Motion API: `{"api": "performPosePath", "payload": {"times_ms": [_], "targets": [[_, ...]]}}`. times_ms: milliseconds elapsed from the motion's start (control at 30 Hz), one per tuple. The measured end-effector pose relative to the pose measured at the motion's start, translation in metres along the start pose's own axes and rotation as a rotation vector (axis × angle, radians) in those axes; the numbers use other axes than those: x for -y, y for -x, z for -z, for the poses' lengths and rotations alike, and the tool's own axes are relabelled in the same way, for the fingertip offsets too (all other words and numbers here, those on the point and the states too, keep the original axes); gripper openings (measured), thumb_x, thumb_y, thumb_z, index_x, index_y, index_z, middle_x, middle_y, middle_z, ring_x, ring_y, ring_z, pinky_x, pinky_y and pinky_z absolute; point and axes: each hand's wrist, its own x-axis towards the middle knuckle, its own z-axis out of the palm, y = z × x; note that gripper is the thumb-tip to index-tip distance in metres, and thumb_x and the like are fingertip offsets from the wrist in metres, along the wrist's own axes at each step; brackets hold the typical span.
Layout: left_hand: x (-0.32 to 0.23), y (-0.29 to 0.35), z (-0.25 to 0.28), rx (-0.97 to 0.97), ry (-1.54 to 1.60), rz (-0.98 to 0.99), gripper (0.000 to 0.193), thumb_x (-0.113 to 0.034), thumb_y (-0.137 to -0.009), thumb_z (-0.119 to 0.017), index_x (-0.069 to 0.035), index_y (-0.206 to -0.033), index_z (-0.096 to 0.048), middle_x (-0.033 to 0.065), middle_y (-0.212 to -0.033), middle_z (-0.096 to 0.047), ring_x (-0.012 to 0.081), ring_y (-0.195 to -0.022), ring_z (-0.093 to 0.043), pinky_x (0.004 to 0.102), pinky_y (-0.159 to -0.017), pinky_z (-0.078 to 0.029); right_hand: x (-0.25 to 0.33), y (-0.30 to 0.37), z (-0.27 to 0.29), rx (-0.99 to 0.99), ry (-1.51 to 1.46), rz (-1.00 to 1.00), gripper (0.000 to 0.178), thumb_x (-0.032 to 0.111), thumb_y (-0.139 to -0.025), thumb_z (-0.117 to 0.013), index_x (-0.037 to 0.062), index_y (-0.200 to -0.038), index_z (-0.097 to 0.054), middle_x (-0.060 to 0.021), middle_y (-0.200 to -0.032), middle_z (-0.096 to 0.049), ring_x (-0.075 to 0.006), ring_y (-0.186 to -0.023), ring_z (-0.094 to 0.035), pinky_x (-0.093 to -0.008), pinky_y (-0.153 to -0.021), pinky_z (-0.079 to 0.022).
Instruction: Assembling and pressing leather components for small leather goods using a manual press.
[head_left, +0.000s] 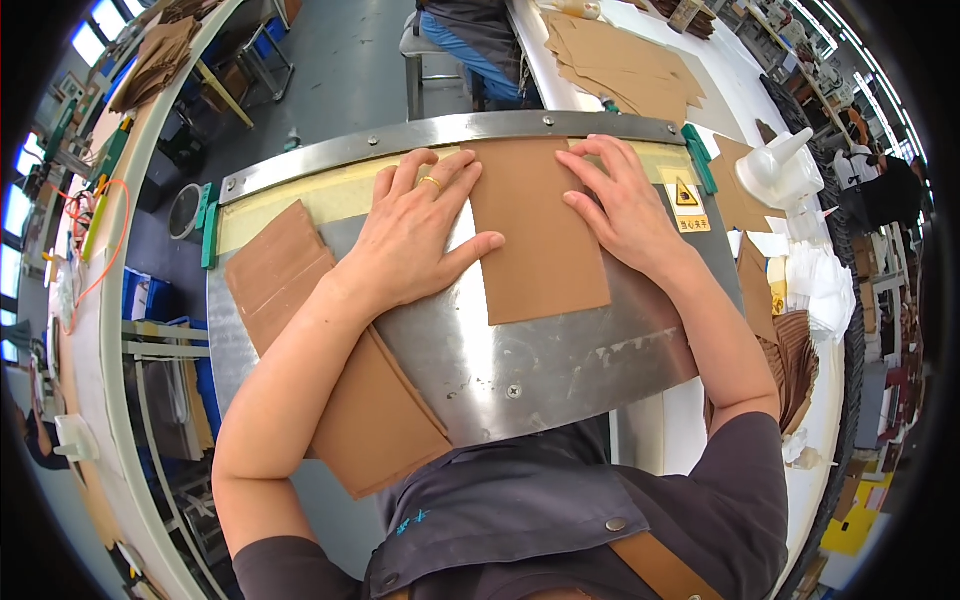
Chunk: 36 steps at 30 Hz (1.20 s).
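A flat brown panel, leather-like [540,240], lies on the steel plate [580,370], its far edge against the raised metal bar [400,135]. My left hand [420,225] rests palm down at its left side, fingers outstretched, a ring on one finger. The fingertips and thumb reach the panel's left edge. On the other side, my right hand [620,210] is spread with fingertips at the panel's far right edge. More brown pieces [385,420] lie slantwise under my left forearm, overhanging the plate's near edge.
Green clamps [700,158] sit at the bar's ends, near a yellow warning label [686,200]. To the right stand a white squeeze bottle [780,172] and stacked brown pieces [795,370]. Brown sheets [620,65] cover the far table, where a person [470,50] sits.
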Motion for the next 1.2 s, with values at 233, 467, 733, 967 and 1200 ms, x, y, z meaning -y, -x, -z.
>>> {"api": "performPosePath", "payload": {"times_ms": [233,467,733,967,1200], "targets": [[0.007,0.003,-0.001,0.000,0.024,-0.062,0.067,-0.037,-0.089,-0.065,-0.002,-0.144,-0.050,0.0133,-0.149,-0.049,0.0388,-0.134,-0.041,0.0505,-0.115,-0.028,0.001,0.000,-0.004,0.018,-0.017,-0.016,0.038,0.021,-0.093,-0.067,0.0029,-0.126,-0.063,-0.0131,-0.130,-0.052,-0.0338,-0.129,-0.045,-0.0438,-0.107,-0.042],[-0.016,0.003,0.023,-0.014,-0.190,-0.090,0.041,-0.032,-0.082,-0.075,-0.004,-0.111,-0.068,0.0113,-0.118,-0.064,0.0316,-0.116,-0.054,0.0463,-0.107,-0.035,0.004,0.000,0.020,-0.163,-0.137,0.022,0.034,0.017,-0.091,-0.069,0.0040,-0.122,-0.066,-0.0107,-0.126,-0.059,-0.0306,-0.120,-0.054,-0.0418,-0.103,-0.045],[-0.011,0.007,0.011,-0.162,-0.075,-0.031,0.067,-0.053,-0.077,-0.080,0.001,-0.114,-0.063,0.0186,-0.125,-0.059,0.0372,-0.116,-0.054,0.0468,-0.101,-0.043,-0.004,0.003,0.027,-0.066,-0.216,-0.005,0.035,0.020,-0.091,-0.070,0.0059,-0.123,-0.065,-0.0101,-0.131,-0.061,-0.0300,-0.124,-0.057,-0.0402,-0.104,-0.046],[-0.005,0.013,0.003,-0.081,-0.181,0.187,0.094,-0.067,-0.083,-0.067,0.010,-0.134,-0.053,0.0285,-0.147,-0.047,0.0440,-0.137,-0.044,0.0482,-0.113,-0.036,-0.014,0.004,0.007,0.092,0.080,-0.010,0.057,0.042,-0.098,-0.061,0.0049,-0.139,-0.054,-0.0108,-0.145,-0.054,-0.0311,-0.140,-0.045,-0.0449,-0.115,-0.035],[-0.007,0.016,-0.006,-0.096,-0.191,0.157,0.097,-0.068,-0.084,-0.065,0.009,-0.140,-0.049,0.0276,-0.148,-0.046,0.0434,-0.140,-0.040,0.0503,-0.117,-0.028,-0.009,0.011,0.009,0.070,0.173,-0.068,0.058,0.044,-0.098,-0.060,0.0051,-0.140,-0.054,-0.0117,-0.146,-0.053,-0.0313,-0.141,-0.043,-0.0460,-0.116,-0.033]]}}
